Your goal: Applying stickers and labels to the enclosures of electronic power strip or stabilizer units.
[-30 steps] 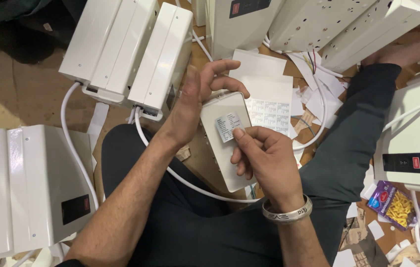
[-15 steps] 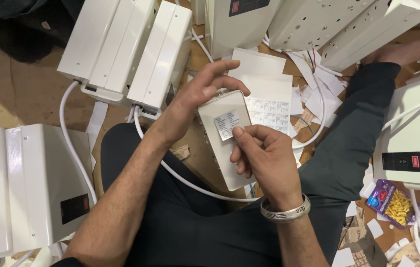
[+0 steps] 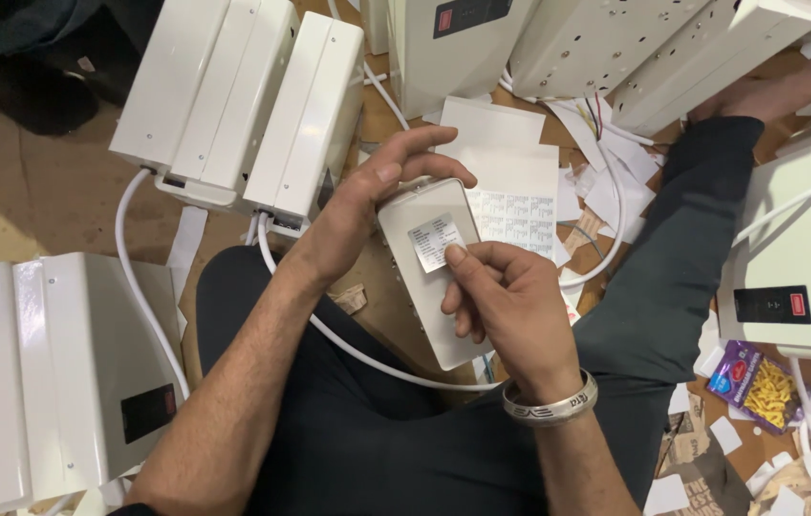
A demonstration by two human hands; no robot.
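The small white unit (image 3: 429, 268) is gripped over the lap by the left hand (image 3: 367, 205), fingers curled round its top. Since a second ago, the label (image 3: 434, 241) is laid flatter; right hand (image 3: 501, 301) fingertips are pressed on it, so sticking appears nearly complete.

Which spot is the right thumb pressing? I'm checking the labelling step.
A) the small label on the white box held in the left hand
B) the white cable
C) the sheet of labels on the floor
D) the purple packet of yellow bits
A: the right hand has its thumb on the small label on the white box, which the left hand grips.
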